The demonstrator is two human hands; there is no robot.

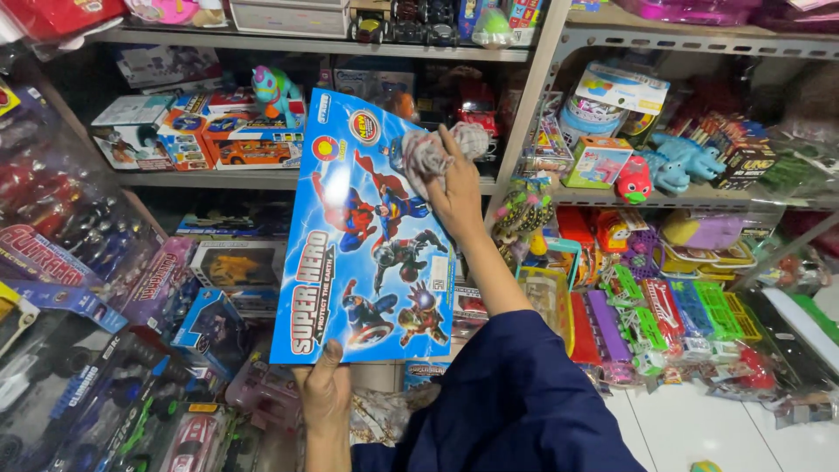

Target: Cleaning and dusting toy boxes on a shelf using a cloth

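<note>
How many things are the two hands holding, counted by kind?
Big blue flat toy box, gripped at its lower edge by the left hand: 1
Crumpled grey-pink cloth, pressed on the box front by the right hand: 1
Total: 2

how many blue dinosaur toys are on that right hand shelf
2: two blue dinosaur toys sit side by side on the right shelf, beside a red round toy. More may be hidden behind the packages.
</note>
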